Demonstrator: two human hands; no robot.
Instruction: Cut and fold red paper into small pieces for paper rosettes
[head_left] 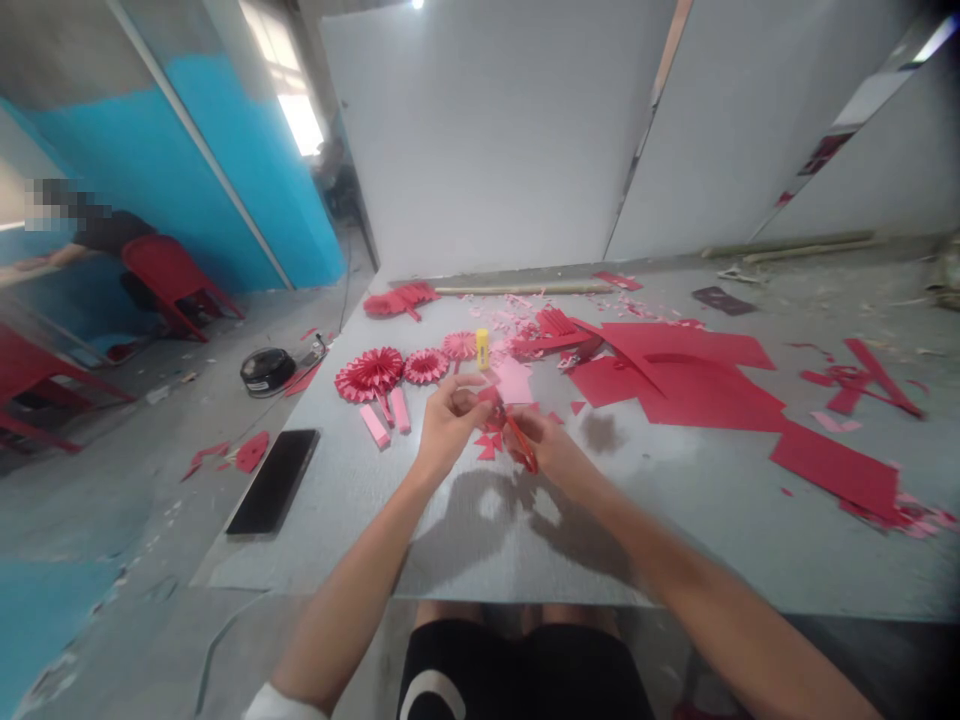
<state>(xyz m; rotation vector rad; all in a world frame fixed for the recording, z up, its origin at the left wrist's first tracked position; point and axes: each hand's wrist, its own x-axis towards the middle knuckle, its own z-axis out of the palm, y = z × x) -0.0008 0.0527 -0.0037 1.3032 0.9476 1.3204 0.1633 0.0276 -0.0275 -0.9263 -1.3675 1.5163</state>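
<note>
My left hand (452, 418) pinches a small folded piece of red paper (490, 396) over the middle of the table. In my right hand (546, 440) is a pair of scissors with red-orange handles (523, 445), the blades meeting the red paper. Small red offcuts (489, 447) lie on the table just below the hands. Beyond the fingers are a yellow glue stick (482, 348), standing upright, and a pink sheet (513, 380). Pleated red rosettes (370, 374) and two pink strips (374, 426) lie to the left of my left hand.
A dark phone (273, 482) lies at the table's left edge. Red sheets (697, 385) and scraps (862, 375) spread over the right side. A thin stick (525, 290) lies along the back by a white panel (487, 140). A person sits on a red chair (169, 275) at far left.
</note>
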